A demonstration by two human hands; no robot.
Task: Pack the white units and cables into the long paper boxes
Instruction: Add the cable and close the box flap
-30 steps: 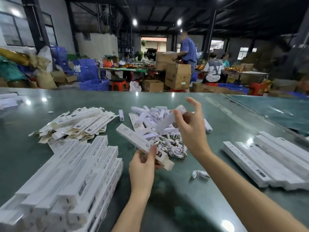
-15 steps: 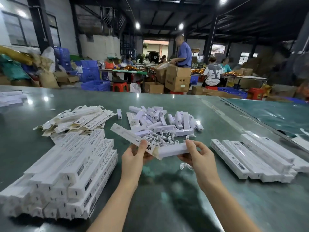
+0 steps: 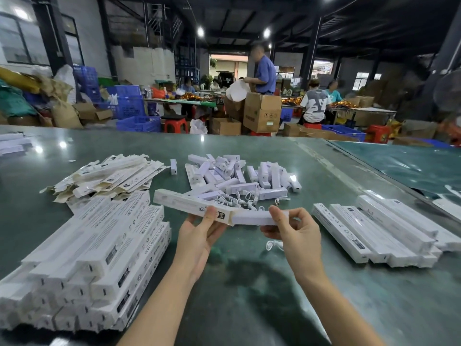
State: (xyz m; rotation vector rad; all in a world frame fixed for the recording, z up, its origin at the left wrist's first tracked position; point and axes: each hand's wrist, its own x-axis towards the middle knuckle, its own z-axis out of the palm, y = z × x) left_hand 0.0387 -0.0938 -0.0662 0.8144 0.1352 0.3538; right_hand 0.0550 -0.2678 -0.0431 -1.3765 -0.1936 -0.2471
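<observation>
At far left I note a stack of long boxes (image 3: 94,248) on the green tabletop (image 3: 249,295), with flat unfolded cartons (image 3: 109,176) behind it. My left hand (image 3: 199,236) is raised above the tabletop, thumb on top, gripping a long paper box (image 3: 189,204) near its open end; its long axis runs up-left to down-right. My right hand (image 3: 296,233) pinches a white unit (image 3: 254,218), lying roughly level, at that open end. Loose units (image 3: 237,176) and cables (image 3: 239,198) lie behind. Packed boxes (image 3: 379,228) sit at right.
</observation>
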